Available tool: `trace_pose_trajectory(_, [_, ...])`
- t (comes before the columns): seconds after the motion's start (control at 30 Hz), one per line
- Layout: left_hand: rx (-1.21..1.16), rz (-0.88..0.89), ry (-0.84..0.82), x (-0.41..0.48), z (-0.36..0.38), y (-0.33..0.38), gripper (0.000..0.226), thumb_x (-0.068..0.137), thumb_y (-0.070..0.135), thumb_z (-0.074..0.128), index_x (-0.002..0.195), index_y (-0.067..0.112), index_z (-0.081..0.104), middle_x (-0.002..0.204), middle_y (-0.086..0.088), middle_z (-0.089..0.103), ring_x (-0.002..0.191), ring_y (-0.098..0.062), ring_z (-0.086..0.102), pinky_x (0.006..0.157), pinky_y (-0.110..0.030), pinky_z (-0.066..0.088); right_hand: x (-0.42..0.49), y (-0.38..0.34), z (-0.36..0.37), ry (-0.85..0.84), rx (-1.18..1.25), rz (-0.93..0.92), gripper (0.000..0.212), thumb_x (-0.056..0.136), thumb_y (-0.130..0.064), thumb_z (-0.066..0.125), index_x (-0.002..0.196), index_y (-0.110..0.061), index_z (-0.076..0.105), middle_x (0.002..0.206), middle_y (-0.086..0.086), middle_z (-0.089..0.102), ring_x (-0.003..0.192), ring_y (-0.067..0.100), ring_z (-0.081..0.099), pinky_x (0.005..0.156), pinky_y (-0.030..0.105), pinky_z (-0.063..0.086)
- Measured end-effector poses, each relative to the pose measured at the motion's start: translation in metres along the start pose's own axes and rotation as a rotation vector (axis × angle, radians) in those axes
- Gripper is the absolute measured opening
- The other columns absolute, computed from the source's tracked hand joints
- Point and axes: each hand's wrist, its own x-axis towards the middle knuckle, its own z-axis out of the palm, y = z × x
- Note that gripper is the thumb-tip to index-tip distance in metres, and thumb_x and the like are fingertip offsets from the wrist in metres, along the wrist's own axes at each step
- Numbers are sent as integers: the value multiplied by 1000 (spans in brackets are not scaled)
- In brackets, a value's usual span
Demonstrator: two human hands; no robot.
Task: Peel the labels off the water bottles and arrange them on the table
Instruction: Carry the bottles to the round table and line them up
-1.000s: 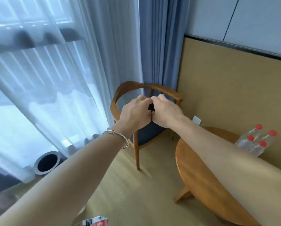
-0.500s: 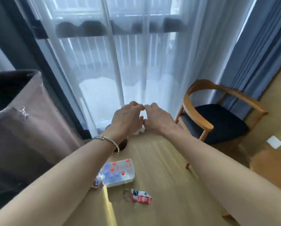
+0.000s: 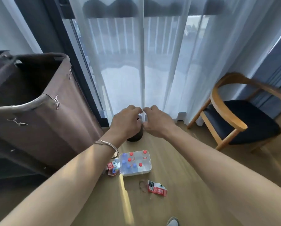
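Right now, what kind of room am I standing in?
Probably a hotel room being serviced: a brown fabric laundry cart stands on the left, a wooden armchair sits by floor-length sheer curtains, and a white tub of bottled water rests on the wood floor.

Smooth wooden floor [image 3: 177,160], clear plastic bin [image 3: 146,170], sheer cloth curtain [image 3: 161,62].

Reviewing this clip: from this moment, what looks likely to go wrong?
1. A peeled label lies loose on the floor ahead of the shoe; stepping on it might cause a slip.
2. The tub of bottles sits on the floor nearby and may get kicked.
3. The left hand and right hand are bunched over a dark round container; anything dropped may miss it.
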Motion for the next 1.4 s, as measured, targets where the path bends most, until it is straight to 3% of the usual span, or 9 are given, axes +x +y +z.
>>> trace_pose_trajectory(0.1, [12, -44, -22, 19, 6, -10, 40, 96, 24, 50, 136, 23, 51, 141, 2, 49, 124, -21, 51, 91, -35, 42, 22, 7, 8, -43, -13, 0, 49, 98, -27, 40, 146, -17, 35, 141, 7, 41, 123, 32, 52, 100, 47, 38])
trace_pose_trajectory(0.27, [40, -120, -19, 57, 29, -21, 41, 96, 24, 50, 137, 22, 50, 140, 1, 50, 122, -21, 52, 92, -37, 45, 79, 30, 30, -88, 18, -93, 44, 97, -27, 42, 140, -17, 42, 135, 8, 45, 121, 31, 52, 90, 41, 45])
trace_pose_trajectory(0.47, [37, -189, -51, 100, 75, -45, 42, 97, 25, 49, 139, 22, 48, 140, 0, 50, 122, -22, 53, 91, -38, 45, 131, 52, 68, -180, -5, -119, 48, 97, -24, 44, 144, -13, 38, 140, 11, 41, 123, 32, 50, 92, 41, 47])
trace_pose_trajectory(0.73, [36, -122, -164, 139, 154, -103, 39, 97, 28, 51, 136, 23, 50, 136, 0, 54, 116, -21, 56, 84, -33, 44, 176, 78, 147, -192, 44, 34, 45, 96, -21, 43, 140, -14, 41, 136, 11, 44, 118, 33, 53, 90, 41, 48])
trace_pose_trajectory(0.87, [31, -120, -239, 143, 197, -151, 38, 98, 28, 51, 135, 22, 51, 135, 0, 54, 116, -23, 56, 91, -39, 50, 200, 79, 210, -242, 65, 124, 47, 97, -23, 44, 143, -17, 40, 138, 9, 45, 117, 31, 54, 88, 38, 47])
trace_pose_trajectory(1.03, [26, -204, -279, 157, 273, -217, 38, 96, 26, 50, 134, 23, 52, 133, 0, 55, 114, -26, 57, 84, -36, 45, 239, 87, 309, -317, 71, 153, 43, 98, -24, 43, 139, -15, 43, 136, 9, 45, 112, 31, 55, 87, 37, 47])
trace_pose_trajectory(1.4, [38, -339, -481, 156, 520, -309, 40, 90, 34, 56, 130, 31, 57, 125, 3, 63, 115, -24, 59, 82, -29, 40, 299, 158, 580, -445, -49, 127, 44, 95, -24, 48, 138, -13, 47, 133, 10, 50, 123, 30, 47, 97, 37, 44])
